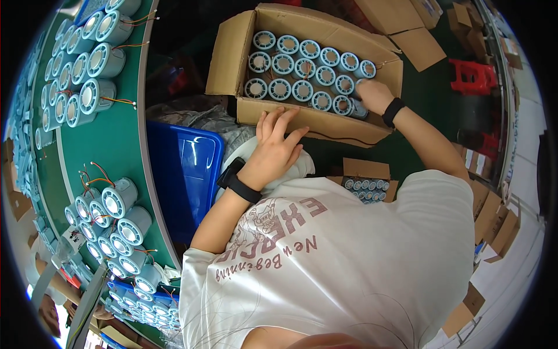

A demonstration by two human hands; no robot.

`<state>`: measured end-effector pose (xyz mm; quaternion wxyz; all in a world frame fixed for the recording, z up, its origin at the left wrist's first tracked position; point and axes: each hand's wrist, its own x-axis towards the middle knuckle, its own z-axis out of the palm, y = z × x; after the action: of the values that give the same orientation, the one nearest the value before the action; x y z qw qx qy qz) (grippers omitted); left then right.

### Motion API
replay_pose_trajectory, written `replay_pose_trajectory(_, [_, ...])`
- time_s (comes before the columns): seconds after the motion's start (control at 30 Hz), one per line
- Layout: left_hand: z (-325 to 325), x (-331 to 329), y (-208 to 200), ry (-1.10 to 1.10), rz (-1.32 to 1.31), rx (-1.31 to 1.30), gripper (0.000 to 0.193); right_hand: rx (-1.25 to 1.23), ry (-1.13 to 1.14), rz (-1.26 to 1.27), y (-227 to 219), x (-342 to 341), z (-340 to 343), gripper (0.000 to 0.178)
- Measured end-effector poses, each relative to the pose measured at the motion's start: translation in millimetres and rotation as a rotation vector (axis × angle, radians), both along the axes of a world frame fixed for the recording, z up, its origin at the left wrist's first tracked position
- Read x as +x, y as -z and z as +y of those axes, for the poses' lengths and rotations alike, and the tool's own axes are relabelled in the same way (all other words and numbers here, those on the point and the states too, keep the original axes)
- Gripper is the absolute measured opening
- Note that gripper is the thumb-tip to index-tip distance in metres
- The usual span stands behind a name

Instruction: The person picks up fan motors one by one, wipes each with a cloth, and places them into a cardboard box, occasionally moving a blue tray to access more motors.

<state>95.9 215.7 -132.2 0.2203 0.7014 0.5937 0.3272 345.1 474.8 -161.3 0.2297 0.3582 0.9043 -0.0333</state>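
An opened cardboard box (325, 125) holds rows of light-blue cylindrical units (302, 90) with slotted rims and pale round centres. At the box's right end, my right hand (375, 96) reaches in with its fingers curled down over a tilted light-blue unit (358, 109); the fingertips are partly hidden. My left hand (278, 145) rests at the near wall of the box, fingers spread over its top edge, holding nothing. Thin wires show between some of the units.
To the left, a green workbench (93, 148) carries groups of similar wired units (119, 198). A blue plastic bin (189, 157) stands beside it. A smaller box of units (366, 168), a red stool (472, 77) and more cartons (494, 224) surround me. Another person's arm (58, 282) shows lower left.
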Motion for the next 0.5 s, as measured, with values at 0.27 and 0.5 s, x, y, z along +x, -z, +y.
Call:
replay_pose_trajectory(0.27, [-0.9, 0.8, 1.1, -0.002, 0.013, 0.004, 0.038, -0.344, -0.053, -0.211, 15.0, -8.0, -11.0, 0.036])
replay_pose_trajectory(0.5, [-2.1, -0.5, 3.6, -0.012, 0.007, 0.005, 0.038, -0.234, -0.203, -0.32, 6.2, -10.2, -13.3, 0.041])
